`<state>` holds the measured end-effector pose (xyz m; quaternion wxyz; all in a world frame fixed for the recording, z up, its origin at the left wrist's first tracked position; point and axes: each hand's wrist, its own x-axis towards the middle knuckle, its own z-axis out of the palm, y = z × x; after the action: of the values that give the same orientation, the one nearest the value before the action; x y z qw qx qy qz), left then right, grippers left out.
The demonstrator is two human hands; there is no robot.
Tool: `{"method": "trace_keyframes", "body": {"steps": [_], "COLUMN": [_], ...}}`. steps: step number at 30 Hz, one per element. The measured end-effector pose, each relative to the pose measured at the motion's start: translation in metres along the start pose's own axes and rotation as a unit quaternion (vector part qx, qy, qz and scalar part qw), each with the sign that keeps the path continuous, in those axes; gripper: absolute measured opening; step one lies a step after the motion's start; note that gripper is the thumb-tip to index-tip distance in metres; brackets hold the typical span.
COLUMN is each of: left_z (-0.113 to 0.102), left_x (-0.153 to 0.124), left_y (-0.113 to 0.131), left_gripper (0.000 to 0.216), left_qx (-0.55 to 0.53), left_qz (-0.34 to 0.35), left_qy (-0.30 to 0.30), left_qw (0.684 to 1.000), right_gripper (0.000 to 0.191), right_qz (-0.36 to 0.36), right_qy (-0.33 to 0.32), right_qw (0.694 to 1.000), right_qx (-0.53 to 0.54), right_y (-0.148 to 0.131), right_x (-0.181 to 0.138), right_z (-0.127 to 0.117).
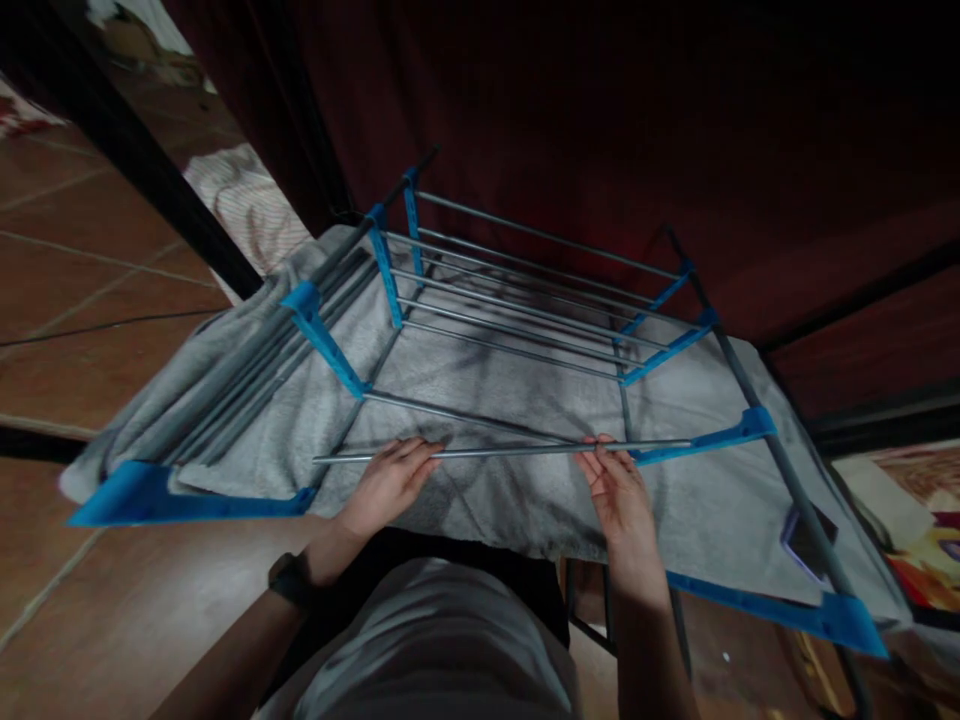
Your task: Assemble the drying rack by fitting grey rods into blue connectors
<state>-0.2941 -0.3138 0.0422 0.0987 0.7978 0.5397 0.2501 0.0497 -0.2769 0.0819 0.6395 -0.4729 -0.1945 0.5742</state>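
Head view looks down on a thin grey metal rod [510, 451] held level across the near part of a rack [540, 300] of grey bars and blue plastic brackets, which stands over a grey cloth [480, 510]. The left hand [386, 482] has its fingers nearly straight, with the tips pinching the rod lightly left of its middle. The right hand [619, 492] pinches it the same way further right. The rod's right end reaches a blue bracket [720, 435] at the rack's near right side, while its left end hangs free. A dark flat thing [806, 540], perhaps a phone, lies near the cloth's right edge.

The rod looks light, stiff and smooth, so it would probably roll or slip in a loose pinch. Holds set well apart, as here, keep it level, and a hold nearer one end would likely steer that end better.
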Motion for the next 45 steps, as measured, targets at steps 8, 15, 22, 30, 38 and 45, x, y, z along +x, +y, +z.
{"method": "trace_keyframes", "body": {"steps": [8,15,22,30,38,45], "left_z": [0.002,-0.005,-0.008,-0.005,0.002,0.007], "left_x": [0.008,-0.003,-0.012,-0.003,0.012,0.025], "left_y": [0.007,-0.018,-0.027,-0.022,-0.012,0.001], "left_gripper": [0.031,0.036,0.041,0.037,0.036,0.037], "left_qx": [0.024,0.053,0.055,0.051,0.099,0.133], "left_qz": [0.002,-0.009,-0.014,0.003,0.034,0.053], "left_qy": [-0.044,-0.056,-0.015,-0.041,-0.088,-0.132], "left_qw": [0.999,0.997,0.998,0.998,0.991,0.981], "right_gripper": [0.023,0.028,0.025,0.013,0.009,0.014], "right_qz": [0.018,0.027,0.031,0.056,0.069,0.068], "right_qy": [0.031,0.070,0.080,0.067,0.086,0.071], "right_qw": [0.999,0.996,0.996,0.996,0.994,0.995], "right_qx": [-0.013,-0.037,-0.040,-0.027,-0.030,-0.030], "right_y": [0.034,0.046,0.048,0.048,0.046,0.053], "right_x": [-0.010,-0.014,-0.011,-0.001,0.010,0.008], "right_z": [-0.020,-0.033,-0.041,-0.046,-0.052,-0.053]}}
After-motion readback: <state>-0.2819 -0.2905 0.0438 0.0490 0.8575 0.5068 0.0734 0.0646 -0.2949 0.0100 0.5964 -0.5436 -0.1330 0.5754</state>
